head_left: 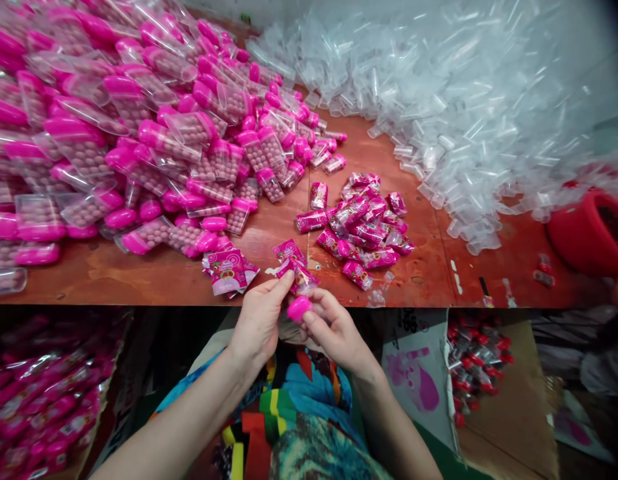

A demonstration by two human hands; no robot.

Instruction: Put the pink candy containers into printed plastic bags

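Observation:
Just past the table's front edge, my two hands meet over one small candy container [299, 309]. My right hand [333, 328] pinches it near its bright pink cap, which points toward me. The fingers of my left hand [261, 310] are closed on a pink printed sleeve [285, 268] at the container's far end. How far the sleeve covers the container is hard to make out. Left of my hands lies a stack of flat pink printed sleeves [227, 270]. Beyond and to the right is a small pile of containers in pink sleeves [363, 223].
A large heap of pink-capped candy containers [183, 133] covers the table's left side. Clear empty tubes [413, 87] are piled at the back right, near a red bucket [583, 233]. Below the table edge [419, 293] stand boxes of pink packages [49, 400] and red-capped containers [476, 367].

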